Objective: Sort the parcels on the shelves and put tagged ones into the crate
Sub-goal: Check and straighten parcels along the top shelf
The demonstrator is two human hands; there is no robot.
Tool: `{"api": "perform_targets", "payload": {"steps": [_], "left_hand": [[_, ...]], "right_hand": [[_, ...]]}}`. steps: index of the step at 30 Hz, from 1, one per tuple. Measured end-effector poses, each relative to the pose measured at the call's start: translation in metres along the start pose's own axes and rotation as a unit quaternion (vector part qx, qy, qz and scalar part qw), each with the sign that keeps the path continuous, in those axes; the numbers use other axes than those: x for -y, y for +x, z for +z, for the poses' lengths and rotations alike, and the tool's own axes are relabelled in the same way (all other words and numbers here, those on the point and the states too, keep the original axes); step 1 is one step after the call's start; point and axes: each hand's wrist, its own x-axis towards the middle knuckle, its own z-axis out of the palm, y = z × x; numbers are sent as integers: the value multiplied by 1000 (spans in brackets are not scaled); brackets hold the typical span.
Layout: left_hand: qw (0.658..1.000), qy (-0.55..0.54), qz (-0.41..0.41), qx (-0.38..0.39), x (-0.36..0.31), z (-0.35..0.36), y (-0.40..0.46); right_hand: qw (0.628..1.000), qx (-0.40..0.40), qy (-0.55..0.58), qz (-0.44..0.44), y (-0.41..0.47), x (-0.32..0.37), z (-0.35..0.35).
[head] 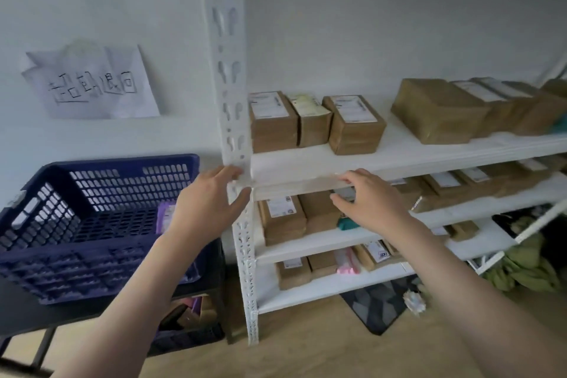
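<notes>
Both my hands reach toward the shelf's front edge.
My left hand (211, 196) touches the white upright (228, 70), my right hand (372, 201) hovers, both loose and holding nothing; parcels (352, 124) line the shelves (399, 159), crate (92, 224) on the bench's (27, 313) near edge.

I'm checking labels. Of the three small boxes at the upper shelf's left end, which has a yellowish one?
The middle box: its top label is yellowish, while both neighbours' labels are white.

A creased white paper sheet with handwritten characters (92, 86) is stuck on the wall to my left. On the wooden floor by the rack's right end lie a dark patterned mat (376, 305) and crumpled olive-green cloth (527, 267).
</notes>
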Motion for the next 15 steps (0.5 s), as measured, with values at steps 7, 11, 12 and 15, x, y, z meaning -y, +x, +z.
{"api": "perform_targets", "payload": {"steps": [7, 11, 12, 15], "left_hand": [[999, -6, -6, -36, -105, 56, 23], [999, 12, -21, -25, -164, 97, 43], [999, 12, -24, -26, -180, 106, 48], [999, 13, -41, -22, -231, 135, 64]], "right_hand": [[1000, -14, 3, -1, 2, -121, -31], [1000, -8, 16, -22, 6, -189, -50], [999, -7, 17, -26, 8, -206, -56], [999, -7, 23, -28, 17, -258, -71]]}}
